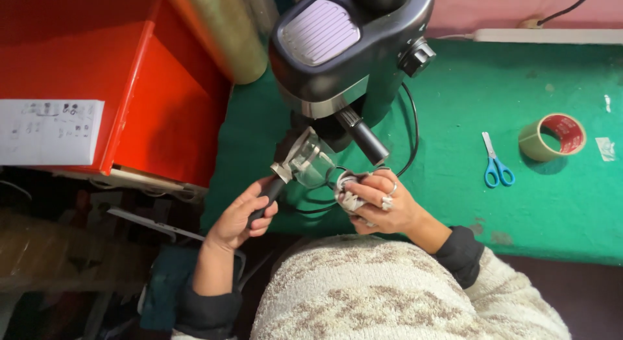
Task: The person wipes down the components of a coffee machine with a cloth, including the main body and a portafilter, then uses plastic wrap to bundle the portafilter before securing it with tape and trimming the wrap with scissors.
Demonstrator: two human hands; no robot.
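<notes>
A black and silver coffee machine point(350, 48) stands on the green table cover point(519, 203) in front of me. Below it, my left hand point(243, 216) grips the black handle of a small glass carafe point(308, 161), which is tilted on its side under the machine. My right hand point(383, 200), wearing rings, holds a crumpled whitish cloth point(347, 196) against the carafe's mouth. A black steam wand point(366, 140) sticks out of the machine just above my right hand.
Blue-handled scissors point(496, 164) and a roll of tan tape point(551, 137) lie to the right. A red box point(130, 87) with a white sheet point(50, 131) stands left. A black cord point(410, 129) loops behind the machine; a white power strip point(545, 36) runs along the back.
</notes>
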